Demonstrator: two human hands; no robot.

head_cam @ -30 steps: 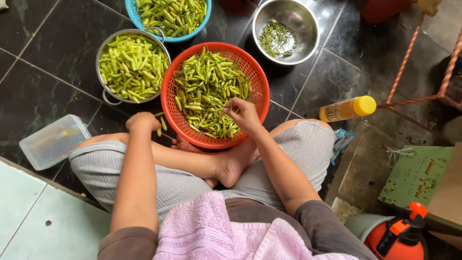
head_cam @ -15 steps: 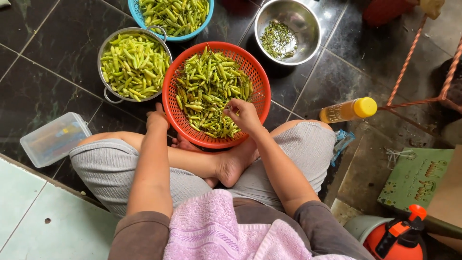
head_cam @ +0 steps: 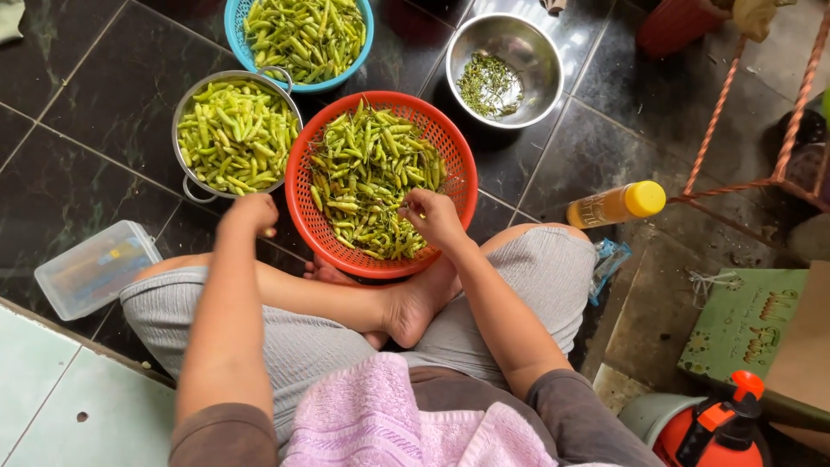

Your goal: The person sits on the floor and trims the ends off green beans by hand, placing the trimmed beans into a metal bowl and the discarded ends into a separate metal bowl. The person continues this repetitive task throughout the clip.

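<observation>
while the left hand (head_cam: 251, 214) curls by the metal colander (head_cam: 235, 136); right hand (head_cam: 434, 216) in the orange basket (head_cam: 458, 160)

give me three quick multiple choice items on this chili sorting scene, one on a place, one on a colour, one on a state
1. Where is the right hand?
A. over the red basket
B. on the yellow-capped bottle
C. in the steel bowl

2. What colour is the top basket of chilies?
A. red
B. blue
C. white

3. What state is the clear plastic box in?
A. lidded
B. open
C. stacked

Answers: 1 A, fingers among the chilies in the red basket; 2 B, its rim is blue; 3 A, a lid covers it.
</observation>
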